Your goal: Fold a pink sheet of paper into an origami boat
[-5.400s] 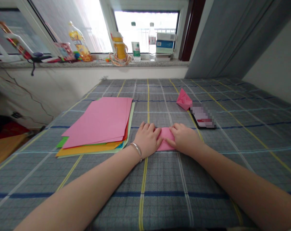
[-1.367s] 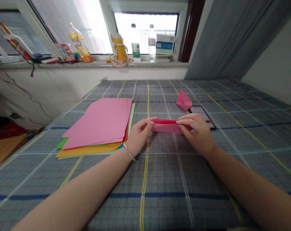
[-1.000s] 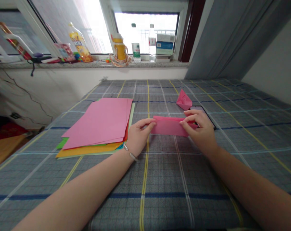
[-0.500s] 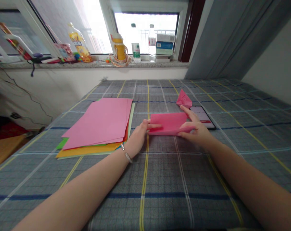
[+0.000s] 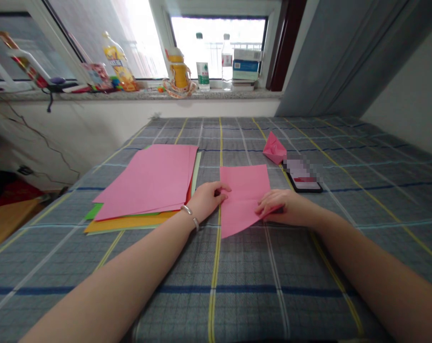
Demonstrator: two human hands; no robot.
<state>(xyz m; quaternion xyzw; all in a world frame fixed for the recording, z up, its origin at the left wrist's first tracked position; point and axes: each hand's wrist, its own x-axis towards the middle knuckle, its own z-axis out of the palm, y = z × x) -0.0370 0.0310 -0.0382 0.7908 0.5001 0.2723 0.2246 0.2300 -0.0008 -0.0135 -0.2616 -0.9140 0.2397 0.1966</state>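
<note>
I see plaid cloth (image 5: 173, 295) running right of my right hand (image 5: 270, 206), its far edge beyond both hands. The sheet (image 5: 242, 183) lies between them: my right pinches its near corner; my left hand (image 5: 212, 196), half-curled, touches its left edge, grip unclear. A paper stack (image 5: 147, 178) sits just left of that; phone (image 5: 304, 177) and folded paper (image 5: 275, 149), beyond my right.

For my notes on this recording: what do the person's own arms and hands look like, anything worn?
Both hands, left and right, are bare, without gloves. A smooth silver-coloured bangle, seemingly with a gap in it, is worn at the left wrist; no band shows on the right. Neither forearm has a visible sleeve.
</note>
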